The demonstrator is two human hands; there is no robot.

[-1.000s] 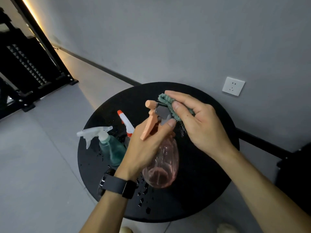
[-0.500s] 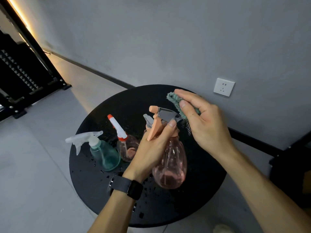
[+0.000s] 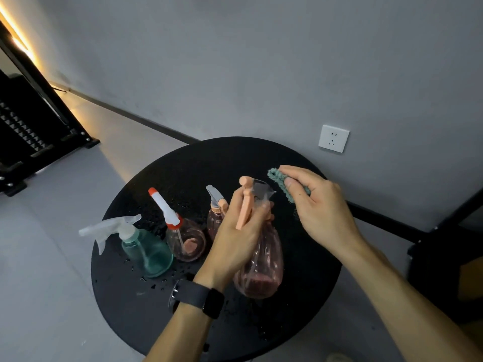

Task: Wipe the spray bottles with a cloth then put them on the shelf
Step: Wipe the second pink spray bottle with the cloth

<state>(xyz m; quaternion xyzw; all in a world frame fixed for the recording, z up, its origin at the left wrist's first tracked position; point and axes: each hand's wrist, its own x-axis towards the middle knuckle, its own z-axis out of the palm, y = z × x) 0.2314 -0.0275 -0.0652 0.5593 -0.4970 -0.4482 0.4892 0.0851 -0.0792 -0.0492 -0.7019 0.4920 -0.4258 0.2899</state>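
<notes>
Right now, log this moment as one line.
step: wiping | left hand: grips pink bottle | right hand: pinches cloth beside nozzle | table: three bottles standing, droplets

Dim, cool and grey overall. Warm orange glow from a light strip (image 3: pixel 15 40) at upper left, spilling along the floor (image 3: pixel 86 118). Faint sheen on droplets across the black table (image 3: pixel 136 304). Strong wide-angle bending at edges. Slightly soft, with mild motion blur on the held bottle (image 3: pixel 261 267).
</notes>
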